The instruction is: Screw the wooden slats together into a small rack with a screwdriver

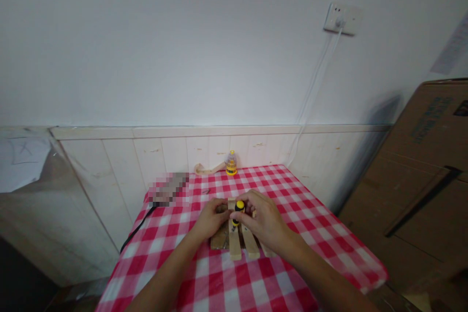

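In my right hand (265, 215) is a short black-and-yellow screwdriver (239, 206), its handle gripped between thumb and fingers. It stands nearly upright over a pale wooden slat (235, 250), its lower end close to a small dark screw or hole. My left hand (211, 218) has its thumb and fingers closed at the far part of that same slat, whose far end shows just beyond. A second slat (250, 244) and a third slat (268, 252) fan out to the right, partly under my right hand. Beneath them lies a brown board (219, 240).
A red-and-white checked cloth (204, 282) covers the table. Near the wall are a clear container with a yellow base (231, 165) and a wooden piece (210, 170). A blurred-out object (170, 190) with a black strap lies left. A cardboard box (413, 180) stands right.
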{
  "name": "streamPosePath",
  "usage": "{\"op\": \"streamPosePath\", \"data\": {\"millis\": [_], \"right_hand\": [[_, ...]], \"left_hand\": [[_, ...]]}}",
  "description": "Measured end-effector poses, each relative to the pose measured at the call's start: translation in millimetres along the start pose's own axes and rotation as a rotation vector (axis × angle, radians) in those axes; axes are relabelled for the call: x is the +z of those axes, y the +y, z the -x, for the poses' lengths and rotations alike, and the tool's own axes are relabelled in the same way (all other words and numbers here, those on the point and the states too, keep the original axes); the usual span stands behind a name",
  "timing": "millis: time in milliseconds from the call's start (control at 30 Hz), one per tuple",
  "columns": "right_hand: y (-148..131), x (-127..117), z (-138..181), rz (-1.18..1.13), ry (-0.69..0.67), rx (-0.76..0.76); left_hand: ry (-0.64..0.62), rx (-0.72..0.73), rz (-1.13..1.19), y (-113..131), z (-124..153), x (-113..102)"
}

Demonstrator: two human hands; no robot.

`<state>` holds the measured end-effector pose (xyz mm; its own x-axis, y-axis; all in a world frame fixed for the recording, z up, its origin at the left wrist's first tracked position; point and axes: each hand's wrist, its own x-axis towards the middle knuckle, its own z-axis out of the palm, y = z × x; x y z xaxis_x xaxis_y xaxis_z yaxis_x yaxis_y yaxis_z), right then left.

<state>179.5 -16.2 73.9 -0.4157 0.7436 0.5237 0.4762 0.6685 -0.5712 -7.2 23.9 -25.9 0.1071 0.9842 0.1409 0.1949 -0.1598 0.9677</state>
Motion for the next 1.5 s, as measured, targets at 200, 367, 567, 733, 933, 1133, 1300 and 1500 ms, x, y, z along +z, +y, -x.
{"op": "streamPosePath", "data": {"millis": [200,367,567,733,933,1133,1300,1500], "right_hand": [[4.4,5.7,1.9,-0.032,0.025,0.018],[4.2,7.6,3.8,-0.127,-0.035,0.022],[1.8,-0.9,6.0,-0.109,-0.099,-0.046],[3.0,-1.4,5.9,-0.076,-0.075,-0.03],[2.5,0.6,3.1,-0.031,-0.028,-0.002],[5.3,1.6,3.0,-0.013,0.0,-0.003],[3.8,1.6,2.6,-0.027,0.004,0.016],[5.0,2.7,2.4,-0.15,-0.044,0.019]], "left_hand": [[0.026,0.007,0.009,2.9,1.4,0.4],[0.023,0.007,0.033,4.8,2.9,0.6],[-0.019,-0.005,0.086,3.0,3.1,2.9],[-0.018,0.0,0.091,0.9,2.0,2.1],[0.047,-0.003,0.059,1.5,2.2,2.2],[0.012,0.012,0.051,6.2,3.3,2.6],[0.013,0.019,0.047,7.9,4.1,2.3],[0.033,0.006,0.03,5.6,3.5,1.8]]}}
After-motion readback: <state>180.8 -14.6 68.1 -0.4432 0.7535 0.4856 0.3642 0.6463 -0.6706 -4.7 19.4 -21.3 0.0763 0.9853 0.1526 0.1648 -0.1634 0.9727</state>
